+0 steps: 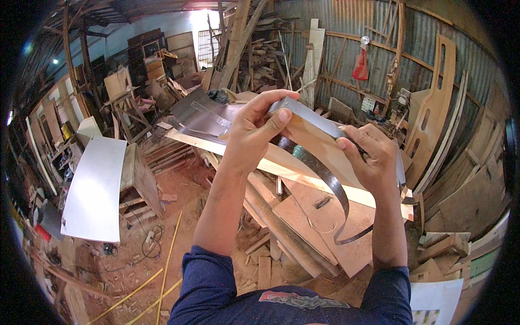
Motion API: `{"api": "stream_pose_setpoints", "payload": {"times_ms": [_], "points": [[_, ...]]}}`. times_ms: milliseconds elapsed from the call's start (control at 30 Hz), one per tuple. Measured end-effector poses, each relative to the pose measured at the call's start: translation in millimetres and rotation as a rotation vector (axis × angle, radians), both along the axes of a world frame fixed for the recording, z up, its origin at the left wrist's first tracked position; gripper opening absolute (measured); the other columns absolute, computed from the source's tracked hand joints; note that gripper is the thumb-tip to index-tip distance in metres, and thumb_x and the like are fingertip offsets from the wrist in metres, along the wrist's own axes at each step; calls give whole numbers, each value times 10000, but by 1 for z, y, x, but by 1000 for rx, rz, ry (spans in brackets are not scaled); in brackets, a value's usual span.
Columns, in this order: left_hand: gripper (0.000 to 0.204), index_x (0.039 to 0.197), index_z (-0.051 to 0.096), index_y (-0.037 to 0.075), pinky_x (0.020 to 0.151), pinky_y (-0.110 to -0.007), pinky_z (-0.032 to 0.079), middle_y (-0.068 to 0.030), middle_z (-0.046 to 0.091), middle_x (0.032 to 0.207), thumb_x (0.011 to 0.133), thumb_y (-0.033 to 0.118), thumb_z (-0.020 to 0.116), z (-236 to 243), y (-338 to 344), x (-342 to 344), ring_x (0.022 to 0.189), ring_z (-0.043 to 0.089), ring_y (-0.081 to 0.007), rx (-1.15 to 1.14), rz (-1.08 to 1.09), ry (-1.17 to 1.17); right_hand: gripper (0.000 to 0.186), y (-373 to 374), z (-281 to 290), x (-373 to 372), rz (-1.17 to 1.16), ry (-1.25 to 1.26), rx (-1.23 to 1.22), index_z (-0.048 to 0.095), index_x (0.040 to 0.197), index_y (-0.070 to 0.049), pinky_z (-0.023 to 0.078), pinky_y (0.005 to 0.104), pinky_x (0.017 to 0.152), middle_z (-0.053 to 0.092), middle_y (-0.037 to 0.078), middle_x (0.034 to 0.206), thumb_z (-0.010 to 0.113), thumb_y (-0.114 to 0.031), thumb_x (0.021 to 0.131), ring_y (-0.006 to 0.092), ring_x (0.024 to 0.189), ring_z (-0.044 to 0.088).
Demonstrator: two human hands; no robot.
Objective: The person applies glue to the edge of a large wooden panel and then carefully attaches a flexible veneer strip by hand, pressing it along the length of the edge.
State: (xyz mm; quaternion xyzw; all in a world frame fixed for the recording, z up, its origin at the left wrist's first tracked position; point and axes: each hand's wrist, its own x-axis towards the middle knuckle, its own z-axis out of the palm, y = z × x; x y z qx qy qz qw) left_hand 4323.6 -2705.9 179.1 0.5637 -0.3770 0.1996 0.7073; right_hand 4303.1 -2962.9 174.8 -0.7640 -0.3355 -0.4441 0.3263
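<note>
– so, what have the hands got?
– both are up in front of the chest on one piece: a flat grey metal bar (311,120). the left hand (253,132) is clenched on its upper left end, thumb pressed on the face, fingers curled over the top edge.
– and the other?
– the right hand (372,154) grips the bar lower down to the right, thumb on top, fingers wrapped behind it.
– what's the dark strip?
– a thin dark metal band (330,181). it comes out from between the hands and hangs in a loose curl beneath the right wrist. whether it is fixed to the bar or only pinched against it, i can't quite tell; the fingers hide the join.
– underneath?
– pale wooden boards (303,214) piled on a floor of reddish sawdust. a white sheet (95,189) leans over a small wooden table (138,179) well off to the left, yellow sticks (168,260) lie on the ground near it, and a corrugated metal wall (428,49) stands behind.
</note>
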Motion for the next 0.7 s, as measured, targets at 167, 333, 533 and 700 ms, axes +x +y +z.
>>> {"api": "stream_pose_setpoints", "payload": {"times_ms": [167, 333, 533, 700], "points": [[299, 1252, 677, 38, 740, -242, 578, -13, 666, 1046, 1008, 211, 690, 1, -8, -4, 926, 630, -78, -53, -6, 24, 261, -3, 0, -1, -34, 9, -10, 769, 1072, -21, 470, 301, 577, 657, 87, 799, 804, -213, 898, 169, 661, 613], [294, 1251, 678, 44, 741, -244, 570, -9, 664, 1048, 1010, 211, 685, 0, -8, -6, 923, 625, -76, -44, 0, 37, 274, -5, -3, -2, -13, -18, 0, 769, 1083, -26, 470, 298, 568, 663, 85, 815, 808, -224, 896, 165, 649, 611], [276, 1246, 676, 32, 730, -247, 574, -25, 678, 1074, 1011, 176, 672, -1, -11, -6, 927, 636, -81, -45, 2, 29, 272, -9, -8, -2, 0, 19, 19, 773, 1068, -24, 487, 307, 584, 670, 91, 835, 806, -232, 895, 173, 670, 629], [285, 1253, 666, 18, 728, -249, 579, -47, 693, 1111, 1012, 171, 670, -1, -13, -8, 940, 649, -92, -46, 35, 7, 269, -10, -8, -5, -14, 54, -4, 778, 1047, -25, 498, 326, 607, 658, 95, 825, 812, -235, 881, 200, 689, 639]]}}
